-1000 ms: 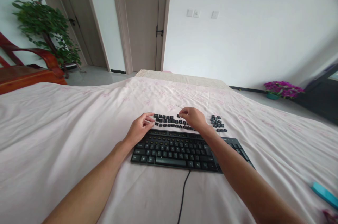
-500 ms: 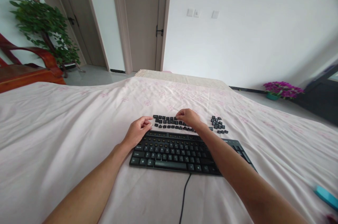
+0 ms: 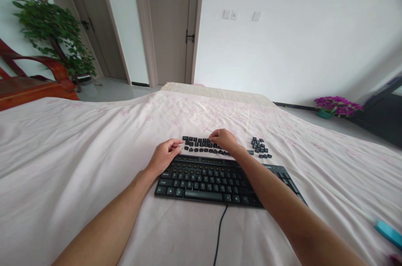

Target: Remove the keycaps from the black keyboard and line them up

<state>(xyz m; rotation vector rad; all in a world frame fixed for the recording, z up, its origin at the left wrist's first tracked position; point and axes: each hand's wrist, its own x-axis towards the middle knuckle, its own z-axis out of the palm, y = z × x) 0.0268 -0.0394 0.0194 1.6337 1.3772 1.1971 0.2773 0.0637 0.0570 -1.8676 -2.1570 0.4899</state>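
A black keyboard [image 3: 207, 180] lies on a pale pink sheet [image 3: 78, 165], its cable running toward me. Its upper rows lack caps. Behind it, rows of loose black keycaps [image 3: 197, 144] are laid out, with a smaller cluster of keycaps [image 3: 260, 147] to the right. My left hand [image 3: 165, 155] rests at the keyboard's far left corner, fingers curled in a pinch beside the keycap rows. My right hand [image 3: 223, 140] hovers over the keycap rows, fingers bent down and pinched; whatever it holds is too small to name.
A turquoise object [image 3: 388, 234] lies on the sheet at the right edge. Beyond the bed are a red wooden chair [image 3: 28, 82], a green potted plant [image 3: 53, 34], closed doors [image 3: 168, 23] and a pot of purple flowers [image 3: 336, 106] on the floor.
My right hand has shifted slightly left and lowered onto the keycap rows; a thin wire-like piece seen by its fingers earlier no longer shows. My left fingers have curled inward.
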